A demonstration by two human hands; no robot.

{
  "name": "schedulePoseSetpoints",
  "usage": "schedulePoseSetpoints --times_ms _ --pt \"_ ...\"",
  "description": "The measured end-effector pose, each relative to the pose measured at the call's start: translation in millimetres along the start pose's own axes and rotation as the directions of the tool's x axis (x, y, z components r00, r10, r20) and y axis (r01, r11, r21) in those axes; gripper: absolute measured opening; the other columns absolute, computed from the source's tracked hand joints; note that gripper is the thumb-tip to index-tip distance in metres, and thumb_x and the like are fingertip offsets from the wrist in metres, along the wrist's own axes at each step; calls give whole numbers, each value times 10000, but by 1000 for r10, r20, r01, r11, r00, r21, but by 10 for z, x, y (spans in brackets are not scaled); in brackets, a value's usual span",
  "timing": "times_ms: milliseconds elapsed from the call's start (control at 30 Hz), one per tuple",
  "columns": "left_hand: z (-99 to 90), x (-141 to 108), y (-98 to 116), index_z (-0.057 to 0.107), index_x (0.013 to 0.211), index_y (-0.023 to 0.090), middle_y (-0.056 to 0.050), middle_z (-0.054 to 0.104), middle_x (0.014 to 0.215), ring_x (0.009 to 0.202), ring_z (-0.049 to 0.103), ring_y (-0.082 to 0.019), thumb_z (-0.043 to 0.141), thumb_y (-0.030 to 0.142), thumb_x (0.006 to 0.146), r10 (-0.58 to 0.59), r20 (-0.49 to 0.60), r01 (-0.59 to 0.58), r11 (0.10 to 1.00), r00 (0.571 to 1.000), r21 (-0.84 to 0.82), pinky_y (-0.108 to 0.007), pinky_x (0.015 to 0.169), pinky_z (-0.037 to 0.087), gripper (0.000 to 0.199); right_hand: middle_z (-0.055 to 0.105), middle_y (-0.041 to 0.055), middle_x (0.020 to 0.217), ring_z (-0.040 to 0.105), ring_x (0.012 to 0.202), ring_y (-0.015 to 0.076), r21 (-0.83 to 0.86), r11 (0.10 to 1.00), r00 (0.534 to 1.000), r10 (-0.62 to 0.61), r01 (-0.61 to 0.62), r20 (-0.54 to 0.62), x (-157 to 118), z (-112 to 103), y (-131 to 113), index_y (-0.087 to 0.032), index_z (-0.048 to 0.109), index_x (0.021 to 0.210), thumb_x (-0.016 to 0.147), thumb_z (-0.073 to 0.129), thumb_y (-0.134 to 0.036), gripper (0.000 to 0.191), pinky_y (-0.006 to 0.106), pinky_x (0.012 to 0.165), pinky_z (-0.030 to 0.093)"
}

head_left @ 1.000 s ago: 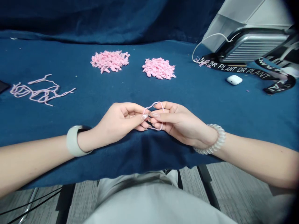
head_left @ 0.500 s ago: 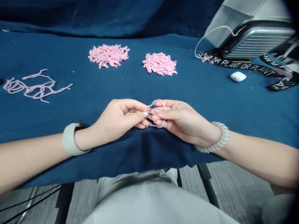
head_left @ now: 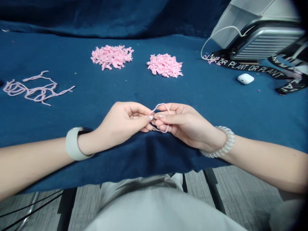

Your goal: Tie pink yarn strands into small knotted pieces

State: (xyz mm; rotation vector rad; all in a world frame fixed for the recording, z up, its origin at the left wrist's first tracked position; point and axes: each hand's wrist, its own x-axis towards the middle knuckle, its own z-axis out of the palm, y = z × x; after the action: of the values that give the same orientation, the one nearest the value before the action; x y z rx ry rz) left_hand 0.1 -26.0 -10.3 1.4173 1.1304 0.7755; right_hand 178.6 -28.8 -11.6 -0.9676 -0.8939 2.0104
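Note:
A thin pink strand of yarn (head_left: 167, 127) curves in a loop around the fingers of my right hand (head_left: 185, 120). My left hand (head_left: 128, 118) pinches the yarn between thumb and forefinger at the loop's left side. The right thumb and fingers are drawn together on the strand, close to the left fingertips. Where the yarn crosses between the fingertips, part of it is hidden. Both hands are just above the front edge of the blue cloth (head_left: 108, 93).
Two heaps of short pink knotted yarn pieces, a left heap (head_left: 112, 57) and a right heap (head_left: 165, 65), lie farther back. Loose pink strands (head_left: 39, 89) lie at left. At right are a white earbud case (head_left: 245, 79), a lettered black strap (head_left: 252, 69) and a silver ribbed device (head_left: 271, 43).
The fingertips have come very slightly closer together, and the yarn loop has shifted a little to the left. Everything else stays in place.

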Motion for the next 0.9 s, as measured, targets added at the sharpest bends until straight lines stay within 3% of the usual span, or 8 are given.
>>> schedulePoseSetpoints --times_ms 267,400,533,700,900 --pt "14 -21 3 660 741 139 -20 690 620 559 651 -115 631 232 718 27 -14 -26 996 1000 89 -176 530 523 100 699 38 705 654 609 98 -78 995 997 -70 68 -14 2 -11 44 -123 578 916 653 743 -146 312 186 593 521" --pt "38 -50 -20 664 736 161 -23 708 679 623 668 -139 622 238 713 114 -68 -100 978 991 185 -190 558 520 91 686 26 686 647 600 98 -79 993 995 -89 86 -41 10 -2 60 -117 579 881 626 762 -153 316 194 585 526" --pt "63 -68 -44 670 746 180 -25 719 723 659 675 -167 614 243 715 131 -110 -100 963 985 250 -231 592 530 89 684 30 689 644 599 92 -89 991 992 -107 101 -67 10 18 69 -120 592 831 623 770 -169 278 196 600 535" --pt "93 -56 -38 657 730 176 -13 710 694 638 672 -148 589 197 712 147 -131 -120 974 980 193 -213 584 532 73 672 14 658 636 574 81 -71 994 993 -83 77 -85 17 28 59 -121 603 810 635 763 -153 240 190 614 542" --pt "96 -28 46 638 770 137 -17 695 669 604 668 -136 582 159 703 31 -109 -26 999 994 43 -216 603 549 91 684 32 732 652 652 72 0 1000 999 -8 8 -46 40 0 13 -119 599 780 712 682 -74 116 149 649 547"
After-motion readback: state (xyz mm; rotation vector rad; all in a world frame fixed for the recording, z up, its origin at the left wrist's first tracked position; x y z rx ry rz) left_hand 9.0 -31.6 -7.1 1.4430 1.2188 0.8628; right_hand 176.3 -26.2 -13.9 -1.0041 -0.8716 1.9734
